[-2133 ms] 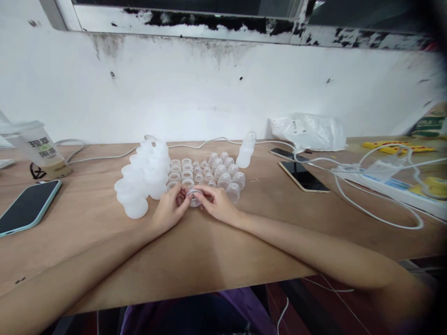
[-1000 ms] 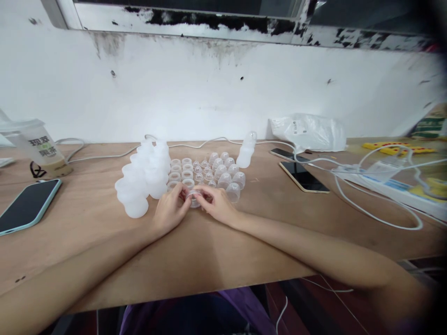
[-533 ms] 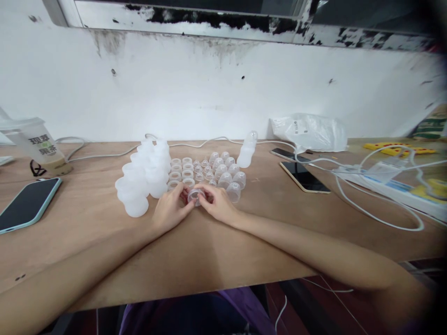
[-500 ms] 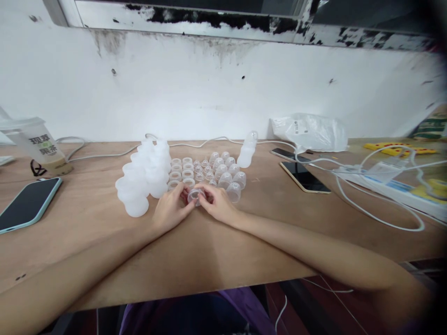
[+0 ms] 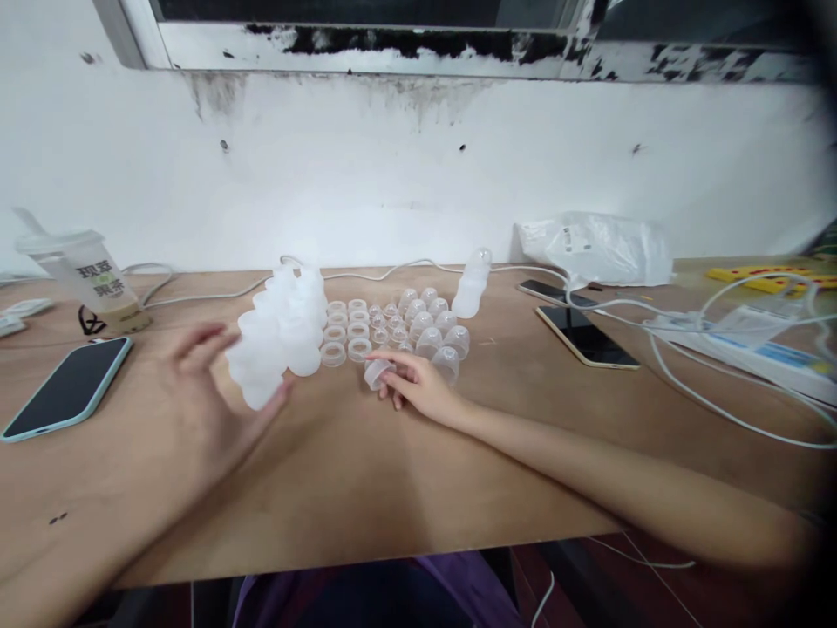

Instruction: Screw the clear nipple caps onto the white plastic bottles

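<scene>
Between the thumb and fingers of my right hand point(image 5: 422, 385) is a clear bottle collar ring point(image 5: 377, 375), tilted just above the table. My left hand point(image 5: 219, 397), a little blurred, has its fingers spread with nothing in them, near the front of the white bottle bodies point(image 5: 258, 371). Rows of clear collar rings point(image 5: 333, 353) stand beside those bodies. Small clear nipples point(image 5: 397, 333) come next to the rings, and clear domed caps point(image 5: 428, 342) stand to their right. One assembled bottle point(image 5: 472, 283) with a clear cap stands behind on the right.
A drink cup point(image 5: 98, 275) and a phone point(image 5: 69, 384) are at the left. On the right lie two phones, one gold-edged point(image 5: 585, 336), a plastic bag point(image 5: 592, 250), and a power strip point(image 5: 745, 344) with looping white cables. The table's front edge runs below my arms.
My left hand has let go of the ring and swung left toward the white bodies, opening. My right hand keeps the ring, now tilted. The view has shifted slightly.
</scene>
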Demonstrator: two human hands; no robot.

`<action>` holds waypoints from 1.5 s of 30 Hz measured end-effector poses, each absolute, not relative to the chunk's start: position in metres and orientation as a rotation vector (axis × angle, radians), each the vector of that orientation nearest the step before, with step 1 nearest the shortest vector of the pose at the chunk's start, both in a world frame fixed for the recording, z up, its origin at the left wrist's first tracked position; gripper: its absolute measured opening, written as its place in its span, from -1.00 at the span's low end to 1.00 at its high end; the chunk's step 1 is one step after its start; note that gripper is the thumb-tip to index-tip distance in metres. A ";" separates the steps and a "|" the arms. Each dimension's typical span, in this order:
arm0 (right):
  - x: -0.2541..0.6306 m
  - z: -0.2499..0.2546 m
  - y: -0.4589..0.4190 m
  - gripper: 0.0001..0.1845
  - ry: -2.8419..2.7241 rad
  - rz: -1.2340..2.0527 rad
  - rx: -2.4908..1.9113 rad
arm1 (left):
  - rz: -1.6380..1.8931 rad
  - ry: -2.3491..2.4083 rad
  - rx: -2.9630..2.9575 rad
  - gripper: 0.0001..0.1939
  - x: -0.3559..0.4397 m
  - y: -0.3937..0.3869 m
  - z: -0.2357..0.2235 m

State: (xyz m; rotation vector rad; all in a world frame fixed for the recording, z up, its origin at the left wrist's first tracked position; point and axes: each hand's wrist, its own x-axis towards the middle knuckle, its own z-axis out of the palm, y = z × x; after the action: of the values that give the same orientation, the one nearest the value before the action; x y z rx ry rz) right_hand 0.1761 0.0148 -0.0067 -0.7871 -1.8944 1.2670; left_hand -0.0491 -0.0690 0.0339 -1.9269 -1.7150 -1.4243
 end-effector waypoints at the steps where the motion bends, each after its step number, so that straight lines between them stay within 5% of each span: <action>1: 0.176 -0.007 0.015 -0.62 -1.849 1.318 -0.775 | -1.398 -1.713 -1.831 -0.27 -0.059 -0.068 0.033; 11: 0.181 -0.001 0.010 -0.68 -1.630 1.439 -0.750 | -1.238 -2.301 -1.822 -0.43 -0.093 -0.041 -0.003; 16: 0.183 -0.004 0.012 -0.79 -1.491 1.539 -0.736 | -1.198 -2.268 -1.886 -0.54 -0.091 -0.044 0.000; 22: 0.182 -0.001 0.012 -0.54 -1.306 1.653 -0.725 | -1.180 -2.103 -2.132 -0.57 -0.068 -0.059 -0.009; 39: 0.182 0.002 0.013 -0.68 -1.381 1.331 -0.687 | -1.237 -1.782 -2.714 -0.66 0.004 -0.008 -0.001; 45: 0.183 0.004 0.012 -0.72 -1.178 1.549 -0.574 | -1.355 -1.834 -2.742 -0.59 0.002 -0.006 -0.002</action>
State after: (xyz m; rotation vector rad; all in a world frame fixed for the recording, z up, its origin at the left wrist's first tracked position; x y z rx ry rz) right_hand 0.1832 0.0120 0.0038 -0.5742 -1.1785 1.5492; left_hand 0.0017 -0.0058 -0.0019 -2.7423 -1.8336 -1.3555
